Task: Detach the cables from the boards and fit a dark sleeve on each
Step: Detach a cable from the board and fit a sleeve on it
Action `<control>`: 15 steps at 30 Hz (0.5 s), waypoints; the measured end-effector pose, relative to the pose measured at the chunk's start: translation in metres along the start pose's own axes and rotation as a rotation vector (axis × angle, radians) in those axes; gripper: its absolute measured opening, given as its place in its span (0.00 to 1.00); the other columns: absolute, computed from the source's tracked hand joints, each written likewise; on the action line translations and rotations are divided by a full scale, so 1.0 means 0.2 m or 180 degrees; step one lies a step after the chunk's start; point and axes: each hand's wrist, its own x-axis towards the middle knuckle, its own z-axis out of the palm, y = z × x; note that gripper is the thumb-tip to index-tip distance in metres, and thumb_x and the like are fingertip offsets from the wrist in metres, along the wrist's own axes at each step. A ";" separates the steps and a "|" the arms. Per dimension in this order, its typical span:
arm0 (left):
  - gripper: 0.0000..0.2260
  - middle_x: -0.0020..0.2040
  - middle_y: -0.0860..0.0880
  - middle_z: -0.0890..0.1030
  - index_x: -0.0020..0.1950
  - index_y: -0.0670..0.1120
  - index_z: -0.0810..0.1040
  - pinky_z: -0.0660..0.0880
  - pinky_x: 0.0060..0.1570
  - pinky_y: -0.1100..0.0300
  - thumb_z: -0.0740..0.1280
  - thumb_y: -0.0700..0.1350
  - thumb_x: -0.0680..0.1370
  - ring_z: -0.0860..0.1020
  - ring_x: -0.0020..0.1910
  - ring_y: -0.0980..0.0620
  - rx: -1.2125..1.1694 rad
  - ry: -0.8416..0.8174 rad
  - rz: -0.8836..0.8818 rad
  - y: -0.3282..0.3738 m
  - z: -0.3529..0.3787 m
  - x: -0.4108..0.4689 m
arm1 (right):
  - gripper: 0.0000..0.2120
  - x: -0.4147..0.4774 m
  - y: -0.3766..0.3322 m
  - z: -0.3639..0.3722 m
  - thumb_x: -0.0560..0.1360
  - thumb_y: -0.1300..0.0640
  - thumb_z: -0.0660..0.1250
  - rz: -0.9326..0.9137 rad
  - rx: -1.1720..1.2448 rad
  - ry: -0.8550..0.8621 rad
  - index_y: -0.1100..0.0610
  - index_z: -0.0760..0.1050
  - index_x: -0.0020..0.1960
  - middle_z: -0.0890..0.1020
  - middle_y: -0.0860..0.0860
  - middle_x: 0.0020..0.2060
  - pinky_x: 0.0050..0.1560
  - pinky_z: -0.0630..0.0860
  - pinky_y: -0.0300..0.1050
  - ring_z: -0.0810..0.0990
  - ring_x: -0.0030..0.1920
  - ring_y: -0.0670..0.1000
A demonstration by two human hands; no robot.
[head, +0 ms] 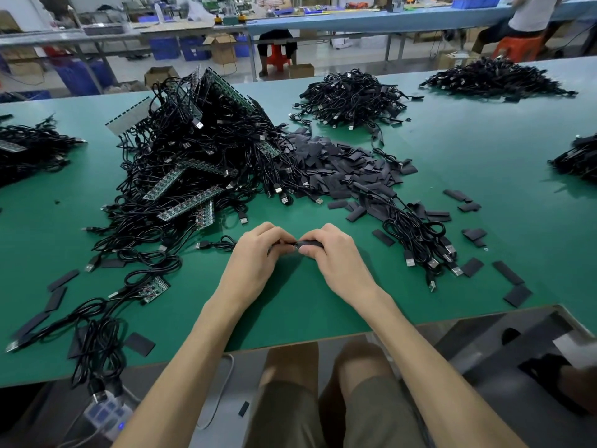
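Left grip (255,253) curls round a black cable (216,245), right grip (336,253) pinches a dark sleeve (310,243); both meet over the green counter (290,305), near its front edge. Board-and-cable heap (193,156) behind left, loose sleeves (339,163) behind right.

Holds a black cable (214,245) in the left hand (255,258), pinches a dark sleeve (310,243) in the right hand (336,253). Beyond the grip leftward, heaped boards (190,205); beyond it rightward, loose sleeves (339,163).
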 end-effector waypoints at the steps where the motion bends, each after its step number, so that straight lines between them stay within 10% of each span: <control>1: 0.04 0.45 0.51 0.80 0.49 0.45 0.85 0.77 0.47 0.50 0.73 0.38 0.77 0.79 0.44 0.50 -0.0008 0.0017 0.0019 0.00 0.00 0.00 | 0.09 0.00 0.00 0.00 0.82 0.56 0.67 0.0005 -0.0030 -0.0021 0.58 0.82 0.58 0.78 0.53 0.49 0.57 0.74 0.55 0.78 0.51 0.56; 15: 0.07 0.45 0.47 0.80 0.49 0.42 0.86 0.77 0.46 0.43 0.68 0.39 0.79 0.78 0.45 0.43 0.0187 0.0158 0.0303 0.02 0.00 -0.01 | 0.08 0.01 0.01 0.01 0.82 0.55 0.67 0.0057 0.0153 -0.0047 0.57 0.81 0.56 0.77 0.49 0.47 0.57 0.74 0.51 0.77 0.51 0.52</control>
